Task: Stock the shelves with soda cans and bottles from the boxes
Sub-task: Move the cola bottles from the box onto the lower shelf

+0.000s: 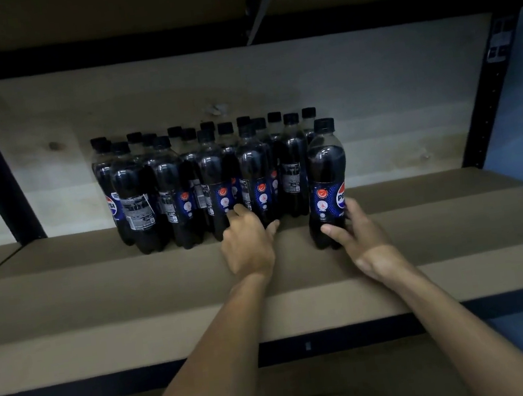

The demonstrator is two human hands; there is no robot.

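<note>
1. The right hand [364,241] grasps a single bottle [326,169] low on its body. The thumb lies across the front under the label, and the fingers curl round the bottle's right side. The low hold probably lets the bottle slide on its base without tipping.
2. That bottle stands upright on the shelf [101,302], with its lower body in the hand and its cap well above it. It is just beside the right end of the group of bottles [171,183], a little nearer the front edge than the front row. A narrow gap separates it from its neighbour.
3. The left hand [248,244] holds nothing. It reaches forward palm down, low over the shelf, with the thumb spread to the right. Its fingertips [231,213] touch the lower part of a front-row bottle [216,183] near the middle of the group. It is probably steadying or squaring up that row while the new bottle joins it.
4. The group stands caps up in several close rows, set back toward the back board [372,90], with labels facing different ways.
5. The next step is likely a short push back and to the left to close the gap. The risk is nudging the neighbour out of line.
</note>
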